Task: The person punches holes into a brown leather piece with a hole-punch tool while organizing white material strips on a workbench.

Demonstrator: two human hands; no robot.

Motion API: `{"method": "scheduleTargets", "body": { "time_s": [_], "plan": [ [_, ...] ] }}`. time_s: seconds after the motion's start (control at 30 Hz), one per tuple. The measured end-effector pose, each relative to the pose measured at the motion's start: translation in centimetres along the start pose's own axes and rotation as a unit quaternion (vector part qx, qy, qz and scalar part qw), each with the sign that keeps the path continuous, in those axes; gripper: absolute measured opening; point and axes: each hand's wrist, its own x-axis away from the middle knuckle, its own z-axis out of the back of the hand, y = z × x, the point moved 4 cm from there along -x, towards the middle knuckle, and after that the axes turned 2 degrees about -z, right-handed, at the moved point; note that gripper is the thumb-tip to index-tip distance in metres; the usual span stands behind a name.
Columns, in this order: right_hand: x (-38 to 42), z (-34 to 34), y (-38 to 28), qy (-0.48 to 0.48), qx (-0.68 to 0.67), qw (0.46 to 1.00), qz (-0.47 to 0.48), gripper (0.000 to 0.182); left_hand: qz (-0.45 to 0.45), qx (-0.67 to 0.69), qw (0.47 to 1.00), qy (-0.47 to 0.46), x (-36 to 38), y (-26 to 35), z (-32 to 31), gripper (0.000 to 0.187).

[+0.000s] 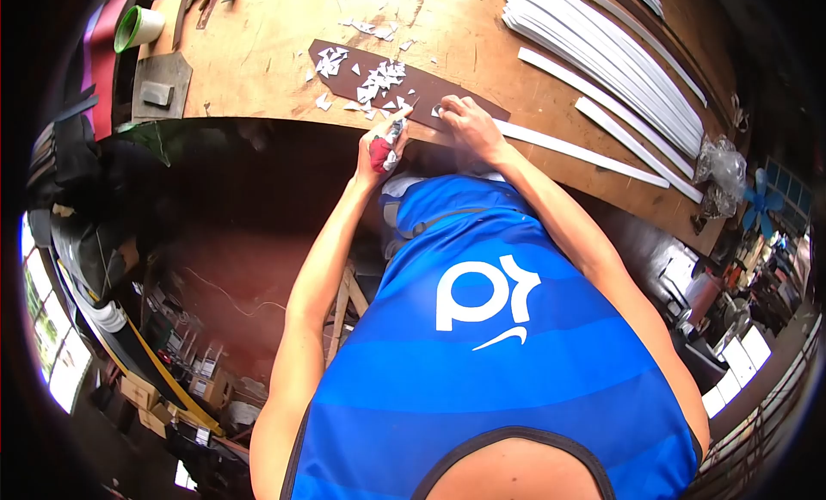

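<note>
My left hand (385, 147), at the near edge of the wooden bench, is closed round a small tool wrapped in red and white (382, 156). Its kind is hard to make out; a thin tip seems to point toward the board. On the dark brown board (465, 89), my right hand (469, 126) has bent fingers pressed on the end of a white strip (585, 154). This strip runs off to the right along the bench edge. Small cut white pieces (381, 81) lie scattered on the board's left half, close to my left hand, and on the wood around it.
A stack of long white strips (602, 65) covers the bench's right side, with loose strips (637, 138) beside it. Crumpled clear plastic (721, 166) sits at the right corner. A white cup with a green rim (139, 28) and a grey block (157, 94) are at the left.
</note>
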Motion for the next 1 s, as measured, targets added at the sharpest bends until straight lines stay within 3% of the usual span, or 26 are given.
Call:
{"method": "scheduleTargets", "body": {
  "time_s": [0.07, 0.1, 0.23, 0.5, 0.57, 0.63, 0.7, 0.77, 0.87, 1.0],
  "plan": [
    [-0.1, 0.3, 0.5, -0.012, 0.014, 0.999, 0.046, 0.027, 0.06, 0.025, 0.997, 0.035, 1.1, -0.2, -1.2, 0.029],
    [-0.2, 0.4, 0.6, -0.021, 0.028, 0.996, 0.083, 0.03, -0.033, -0.026, 0.994, 0.101, 0.9, 0.5, -1.6, 0.033],
    [-0.8, 1.3, 1.8, -0.071, 0.011, 0.985, 0.158, 0.034, 0.063, -0.108, 0.982, 0.142, 2.5, -0.5, -4.0, 0.033],
    [-2.3, 1.5, 3.9, -0.135, 0.008, 0.956, 0.259, 0.03, 0.125, -0.022, 0.949, 0.289, 3.7, -2.2, -8.4, 0.033],
    [-2.7, 1.6, 4.3, -0.158, 0.001, 0.943, 0.292, 0.032, 0.07, -0.005, 0.934, 0.35, 3.1, 0.5, -9.1, 0.033],
    [-3.0, 1.8, 4.4, -0.181, -0.007, 0.936, 0.302, 0.037, 0.122, 0.051, 0.914, 0.384, 3.4, 0.4, -10.9, 0.033],
    [-3.2, 1.9, 4.4, -0.192, -0.014, 0.933, 0.303, 0.041, 0.096, 0.06, 0.913, 0.391, 3.5, 0.4, -12.5, 0.036],
    [-3.2, 2.0, 4.4, -0.192, -0.018, 0.928, 0.319, 0.044, 0.046, -0.019, 0.9, 0.434, 3.6, 0.7, -13.8, 0.035],
    [-3.3, 1.9, 4.4, -0.208, -0.002, 0.925, 0.317, 0.046, 0.114, 0.005, 0.884, 0.452, 3.6, 0.9, -15.2, 0.033],
    [-3.5, 2.3, 3.9, -0.238, 0.029, 0.92, 0.309, 0.043, 0.091, -0.063, 0.867, 0.486, 3.3, 1.3, -15.6, 0.032]
  ]
}}
